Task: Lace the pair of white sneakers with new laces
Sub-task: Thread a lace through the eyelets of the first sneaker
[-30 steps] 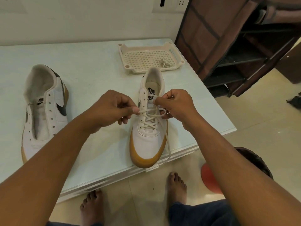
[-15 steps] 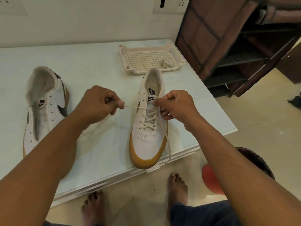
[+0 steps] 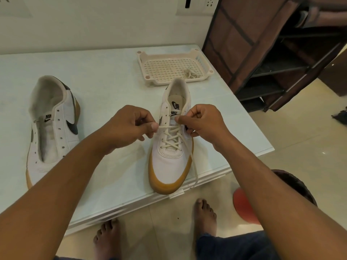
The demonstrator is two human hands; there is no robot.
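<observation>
1. Left hand (image 3: 129, 126) is pinching the lace (image 3: 171, 136), now coming back in beside the sneaker (image 3: 170, 166) at the table's (image 3: 122, 184) near edge.
2. Right hand (image 3: 202, 122) is seemingly pinching it too; slack pulled through, upper eyelets are waiting.

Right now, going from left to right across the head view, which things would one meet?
Unlaced sneaker → left hand → partly laced sneaker, its lace pinched by both hands → right hand → brown shelf rack.
</observation>
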